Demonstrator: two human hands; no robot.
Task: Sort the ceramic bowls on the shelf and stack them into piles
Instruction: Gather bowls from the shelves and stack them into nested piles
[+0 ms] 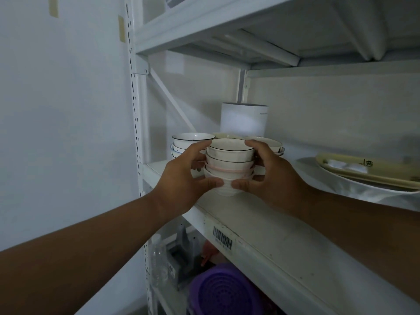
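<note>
Both hands clasp one stack of small white ceramic bowls [230, 165] from either side: left hand [181, 180] curled round it with fingers at the top bowl's dark-lined rim and thumb under the ribbed bottom bowl, right hand [270, 176] mirroring it, fingers on the far rim, thumb at the base. Thumbs nearly meet in front. Stack sits at the front left of the white metal shelf board [261, 223]; can't tell if its base touches the board or is just lifted. One bowl in the stack has a pink rim.

Behind it to the left, a second pile of white bowls with thin blue-black rims [188, 142]. Behind right, cream-coloured shallow bowls [270, 143], partly hidden by the right hand. White cylindrical container [244, 119] stands at the back.

Pale yellow oblong dish [363, 171] lies further right on the same board. Barcode sticker [222, 240] on the shelf's front edge. Lower level: purple plastic colander [225, 292], clear plastic bottle [159, 260].
</note>
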